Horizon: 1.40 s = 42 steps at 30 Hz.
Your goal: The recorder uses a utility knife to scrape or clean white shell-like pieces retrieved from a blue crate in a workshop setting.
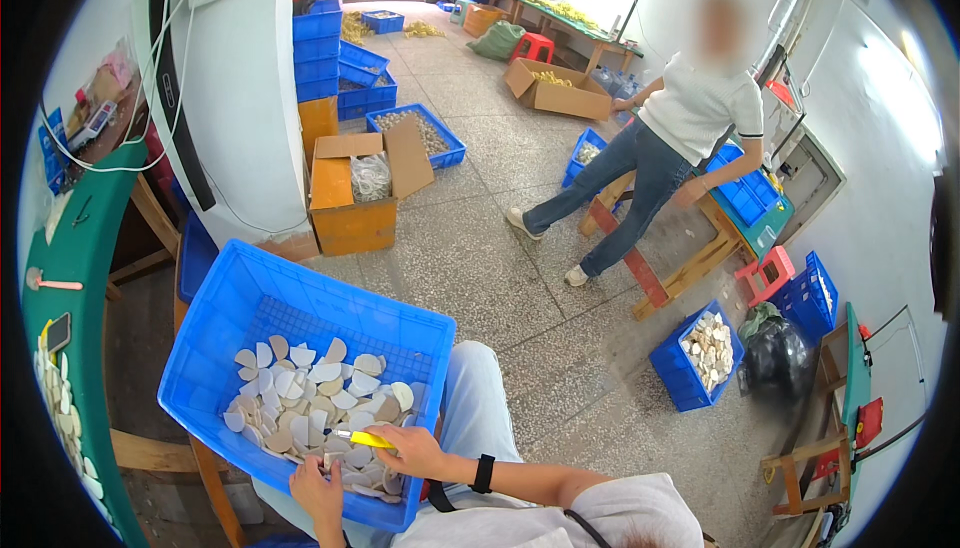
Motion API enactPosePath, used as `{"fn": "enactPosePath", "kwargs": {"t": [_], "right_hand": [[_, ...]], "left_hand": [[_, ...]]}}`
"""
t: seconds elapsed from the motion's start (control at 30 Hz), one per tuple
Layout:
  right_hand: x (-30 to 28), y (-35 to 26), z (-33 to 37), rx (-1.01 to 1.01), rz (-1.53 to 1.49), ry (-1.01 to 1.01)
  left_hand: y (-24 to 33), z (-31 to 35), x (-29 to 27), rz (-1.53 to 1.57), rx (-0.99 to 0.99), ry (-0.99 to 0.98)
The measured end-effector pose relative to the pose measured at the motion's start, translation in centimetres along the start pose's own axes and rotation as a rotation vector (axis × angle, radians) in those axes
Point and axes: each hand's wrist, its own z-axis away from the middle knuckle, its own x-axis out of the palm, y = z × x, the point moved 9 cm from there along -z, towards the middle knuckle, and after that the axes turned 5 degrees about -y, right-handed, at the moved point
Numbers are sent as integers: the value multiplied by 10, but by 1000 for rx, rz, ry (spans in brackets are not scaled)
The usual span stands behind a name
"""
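A deep blue plastic crate (pixel 330 298) rests tilted by my lap, with a layer of pale half-round flat pieces (pixel 290 388) in its bottom. My right hand (pixel 408 451), with a black band on the wrist, is closed round a yellow utility knife (pixel 372 439). The knife's metal tip points left, over the pieces. Just left of and below it, at the crate's near side, my left hand (pixel 318 496) pinches a pale flat piece; the fingers partly hide it. The knife tip and that piece are close together; I cannot tell whether they touch.
To the left runs a green-topped bench (pixel 105 248) with more pale pieces and a phone (pixel 59 333). Ahead stand an open cardboard box (pixel 350 218) and stacked blue crates (pixel 317 53). A person (pixel 670 128) stands at right; a crate of pieces (pixel 690 388) sits nearer.
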Motion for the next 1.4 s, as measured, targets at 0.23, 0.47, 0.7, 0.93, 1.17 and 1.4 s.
{"fn": "enactPosePath", "kwargs": {"t": [0.23,0.47,0.7,0.93,1.17,1.4], "right_hand": [[1,0,3,3,7,-10],[9,8,0,29,13,-28],[3,4,0,62,-8,-42],[-1,-4,1,14,-16,-39],[-4,-5,-1,2,9,-12],[-4,-6,-2,-17,14,-9]], "left_hand": [[-1,2,1,3,-6,-14],[-2,-3,2,-25,-24,-8],[4,0,-4,-13,17,9],[3,2,-2,17,13,-3],[6,1,-5,18,5,0],[4,0,-4,9,5,2]]}}
